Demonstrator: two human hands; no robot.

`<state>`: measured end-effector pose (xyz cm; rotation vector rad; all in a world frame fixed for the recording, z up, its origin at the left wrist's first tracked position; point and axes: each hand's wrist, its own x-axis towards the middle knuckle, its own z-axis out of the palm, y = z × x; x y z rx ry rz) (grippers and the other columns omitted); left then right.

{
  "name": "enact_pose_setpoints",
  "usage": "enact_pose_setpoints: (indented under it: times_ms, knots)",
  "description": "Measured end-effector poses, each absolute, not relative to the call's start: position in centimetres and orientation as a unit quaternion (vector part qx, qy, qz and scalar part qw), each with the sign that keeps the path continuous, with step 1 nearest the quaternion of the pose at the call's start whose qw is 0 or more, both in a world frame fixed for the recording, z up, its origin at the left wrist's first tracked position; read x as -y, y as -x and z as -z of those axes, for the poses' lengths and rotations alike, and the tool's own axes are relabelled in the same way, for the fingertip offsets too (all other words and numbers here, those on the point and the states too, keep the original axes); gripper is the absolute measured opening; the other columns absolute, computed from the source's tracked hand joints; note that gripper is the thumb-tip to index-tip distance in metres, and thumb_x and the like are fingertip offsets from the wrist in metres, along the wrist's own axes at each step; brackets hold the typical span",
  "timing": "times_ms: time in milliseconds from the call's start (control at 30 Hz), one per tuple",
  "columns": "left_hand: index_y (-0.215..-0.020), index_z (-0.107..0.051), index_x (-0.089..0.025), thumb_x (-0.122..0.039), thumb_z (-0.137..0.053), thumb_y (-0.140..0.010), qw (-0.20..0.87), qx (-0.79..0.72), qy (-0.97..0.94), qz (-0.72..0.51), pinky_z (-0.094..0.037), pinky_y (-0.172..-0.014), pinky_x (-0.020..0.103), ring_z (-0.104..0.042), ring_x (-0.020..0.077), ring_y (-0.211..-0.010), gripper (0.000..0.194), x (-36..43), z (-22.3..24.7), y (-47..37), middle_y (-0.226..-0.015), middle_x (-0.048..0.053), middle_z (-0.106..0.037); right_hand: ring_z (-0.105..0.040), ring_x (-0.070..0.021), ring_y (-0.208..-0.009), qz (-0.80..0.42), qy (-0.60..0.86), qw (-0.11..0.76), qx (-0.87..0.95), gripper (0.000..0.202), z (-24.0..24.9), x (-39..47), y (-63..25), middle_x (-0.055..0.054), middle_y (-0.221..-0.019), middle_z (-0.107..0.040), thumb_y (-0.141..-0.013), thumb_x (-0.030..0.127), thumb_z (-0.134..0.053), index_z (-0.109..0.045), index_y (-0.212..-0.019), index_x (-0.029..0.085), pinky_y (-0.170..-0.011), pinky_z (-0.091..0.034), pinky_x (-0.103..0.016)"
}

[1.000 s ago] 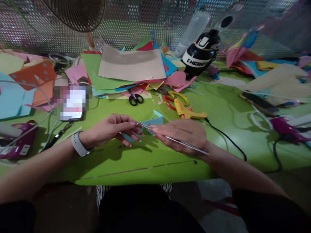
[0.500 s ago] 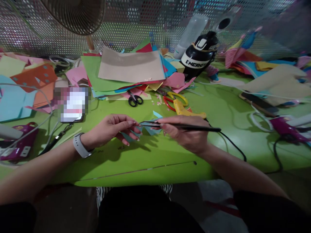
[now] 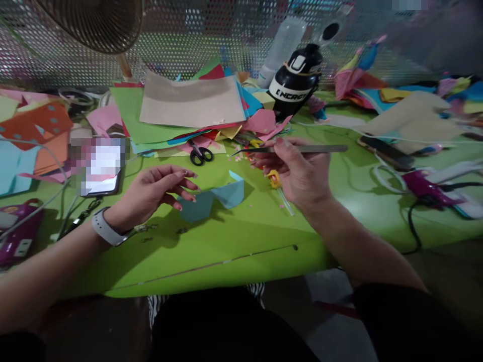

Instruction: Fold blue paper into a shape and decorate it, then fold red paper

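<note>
My right hand grips slim dark tweezers in a pen-like hold, their bent tips pointing left near small paper scraps. To the left, my left hand hovers over the green table with its fingers loosely spread and the thumb resting close by the index finger. I make out nothing held in it. A light blue cut and folded piece of paper lies between the hands, one edge standing up. Small metallic-looking bits lie below my left hand. Behind my right hand, a yellow glue gun is mostly hidden.
Black-handled scissors lie before a stack of coloured sheets. A lit phone is at left, a black bottle behind. Purple devices with cords sit at both sides. A fan stands at the back.
My right hand has lifted the tweezers up and away from my left fingertips. My left hand has shifted a little left and up in view, uncovering the blue paper.
</note>
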<state>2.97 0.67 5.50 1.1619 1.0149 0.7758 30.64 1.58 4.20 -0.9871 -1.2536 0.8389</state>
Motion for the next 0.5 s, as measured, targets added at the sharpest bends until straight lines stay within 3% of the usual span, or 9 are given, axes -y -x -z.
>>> enact_pose_setpoints:
  times_ms: [133, 300, 500]
  knots:
    - [-0.097, -0.071, -0.013, -0.03, -0.065, -0.091, 0.633, -0.459, -0.515, -0.351, -0.051, -0.049, 0.015, -0.072, 0.0121, -0.067, 0.019, -1.2, -5.3, -2.7, -0.092, 0.009, -0.076, -0.074, -0.0186, -0.067, -0.303, 0.484, 0.549, 0.61, 0.025, -2.7, -3.8, -32.3, -0.002, -0.075, -0.076, -0.082, 0.047, -0.073, -0.072, -0.085, 0.023, -0.051, -0.057, -0.027]
    - [-0.092, -0.068, -0.014, -0.032, -0.067, -0.089, 0.626, -0.47, -0.513, -0.352, -0.047, -0.046, 0.015, -0.067, 0.0102, -0.061, 0.018, -1.7, -5.1, -2.5, -0.083, 0.005, -0.074, -0.072, -0.0179, -0.062, -0.231, 0.553, 0.438, 0.67, 0.027, -1.7, -5.3, -33.7, -0.002, -0.069, -0.074, -0.086, 0.047, -0.068, -0.072, -0.089, 0.02, -0.053, -0.055, -0.028]
    - [-0.087, -0.067, -0.015, -0.027, -0.066, -0.088, 0.615, -0.484, -0.518, -0.346, -0.043, -0.044, 0.016, -0.064, 0.0087, -0.057, 0.012, -1.7, -5.4, -2.8, -0.079, 0.004, -0.072, -0.074, -0.0185, -0.065, -0.322, 0.531, 0.326, 0.712, 0.027, -4.7, -2.7, -35.1, -0.002, -0.07, -0.075, -0.081, 0.048, -0.073, -0.075, -0.083, 0.021, -0.053, -0.054, -0.025]
